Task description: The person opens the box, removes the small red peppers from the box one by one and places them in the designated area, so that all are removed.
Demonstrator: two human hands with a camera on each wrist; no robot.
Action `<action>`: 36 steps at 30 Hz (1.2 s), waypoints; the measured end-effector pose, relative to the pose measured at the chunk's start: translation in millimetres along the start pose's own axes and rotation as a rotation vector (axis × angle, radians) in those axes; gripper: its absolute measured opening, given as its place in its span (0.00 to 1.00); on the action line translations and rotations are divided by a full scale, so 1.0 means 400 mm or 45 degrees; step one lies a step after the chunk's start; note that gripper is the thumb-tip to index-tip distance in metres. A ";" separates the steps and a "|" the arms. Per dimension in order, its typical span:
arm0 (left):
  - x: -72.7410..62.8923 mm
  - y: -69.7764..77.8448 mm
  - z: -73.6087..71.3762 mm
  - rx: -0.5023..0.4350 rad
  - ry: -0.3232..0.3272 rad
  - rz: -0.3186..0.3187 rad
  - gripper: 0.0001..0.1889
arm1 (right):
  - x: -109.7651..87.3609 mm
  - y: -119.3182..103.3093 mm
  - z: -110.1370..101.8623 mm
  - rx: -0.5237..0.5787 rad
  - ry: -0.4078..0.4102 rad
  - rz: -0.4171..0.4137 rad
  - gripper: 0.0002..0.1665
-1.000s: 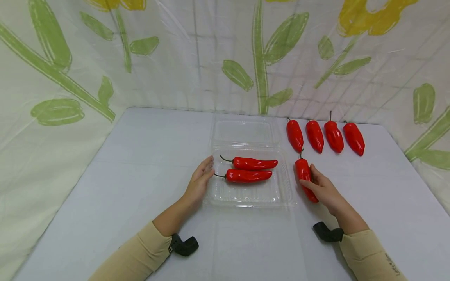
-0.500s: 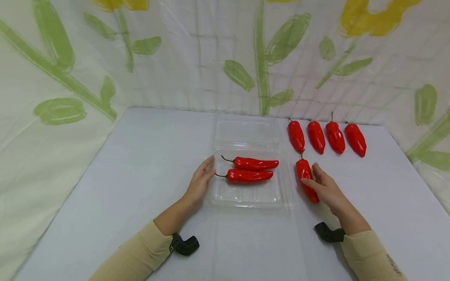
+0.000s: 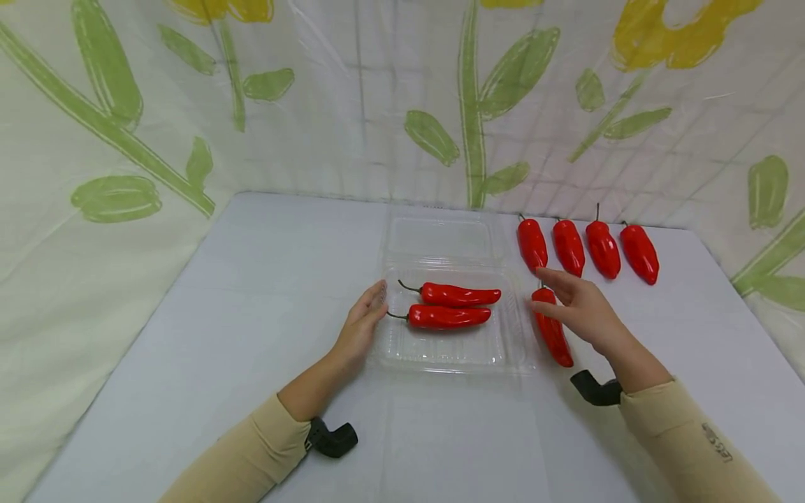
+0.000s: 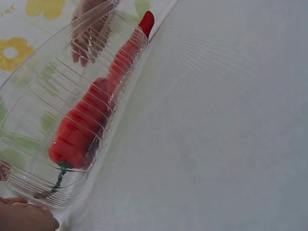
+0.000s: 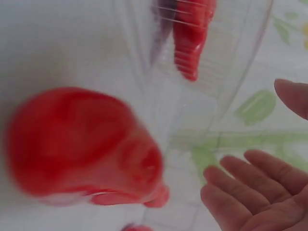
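My left hand (image 3: 355,325) rests at the left wall of an open clear plastic clamshell container (image 3: 440,354), fingers fairly straight. Inside lie two long red chili peppers (image 3: 460,295), side by side with their stems to the left. Another red chili pepper (image 3: 553,339) lies on the table just right of the container. Over its stem end hovers my right hand (image 3: 585,311), fingers extended and thumb apart. The right wrist view shows that palm (image 5: 255,195) with nothing in it, the red pepper (image 5: 77,139) large and blurred beside it.
Several red peppers (image 3: 602,250) stand in a row at the back right of the white-covered table (image 3: 251,279). The container's lid (image 3: 443,237) lies folded back behind it. A flower-printed cloth (image 3: 327,126) hangs behind the table.
My right hand has let go of the loose pepper, opened and risen slightly forward over its stem end. The pepper stays on the table. The left hand keeps its place.
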State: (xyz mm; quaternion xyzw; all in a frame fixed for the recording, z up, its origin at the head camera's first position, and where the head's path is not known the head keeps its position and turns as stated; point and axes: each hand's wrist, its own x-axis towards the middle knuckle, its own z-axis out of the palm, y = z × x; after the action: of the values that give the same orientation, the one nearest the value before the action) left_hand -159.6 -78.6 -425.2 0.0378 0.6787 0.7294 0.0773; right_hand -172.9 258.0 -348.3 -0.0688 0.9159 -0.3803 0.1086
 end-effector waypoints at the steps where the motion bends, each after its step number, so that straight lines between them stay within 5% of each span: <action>1: 0.000 0.000 0.000 -0.001 -0.002 0.001 0.27 | 0.004 -0.012 -0.002 -0.015 -0.010 -0.012 0.43; 11: -0.005 0.006 -0.002 0.011 0.007 -0.011 0.27 | 0.051 -0.123 0.002 -0.075 -0.122 -0.209 0.35; 21: -0.007 0.003 -0.007 0.005 -0.001 -0.013 0.27 | 0.109 -0.181 0.058 0.043 -0.346 -0.362 0.36; 36: -0.002 -0.002 -0.004 0.001 -0.003 0.022 0.27 | 0.167 -0.231 0.143 0.135 -0.601 -0.289 0.34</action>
State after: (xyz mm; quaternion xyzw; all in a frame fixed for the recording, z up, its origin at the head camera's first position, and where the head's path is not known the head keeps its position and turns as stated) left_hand -158.9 -80.2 -426.2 0.0445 0.6787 0.7296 0.0716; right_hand -219.3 140.4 -331.7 -0.2521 0.8304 -0.4110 0.2792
